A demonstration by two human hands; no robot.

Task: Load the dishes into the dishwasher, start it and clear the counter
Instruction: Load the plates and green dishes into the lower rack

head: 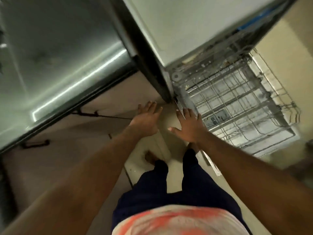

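At the bottom of the frame you see your pink-and-white shirt [169, 221] and dark blue trousers [179, 189], with your bare feet on the pale tiled floor [147, 143] at centre frame. Both forearms stretch up from the lower corners towards the middle.

Your left hand [146, 118] hangs over the floor just left of centre, its fingers straight, slightly spread and holding nothing. Your right hand [189, 128] is just beside it to the right, fingers also straight and released, thumb pointing left. Its fingertips reach the near left corner of the wire rack [237, 106]. Blur hides whether they touch the shiny strip there.

The rack is pulled out of the dishwasher [225, 53] and fills the right middle of the frame, a grey grid over a brightly lit surface. The open mouth of the machine lies above it, towards the upper right, and is too smeared to read.

On the left, beige cabinet fronts [67, 133] with dark handles [35, 144] run diagonally. Above them the steel worktop [59, 48] takes up the upper left, showing a bright streak of reflected light. A dark edge divides it from a pale flat panel [186, 22] at top centre.
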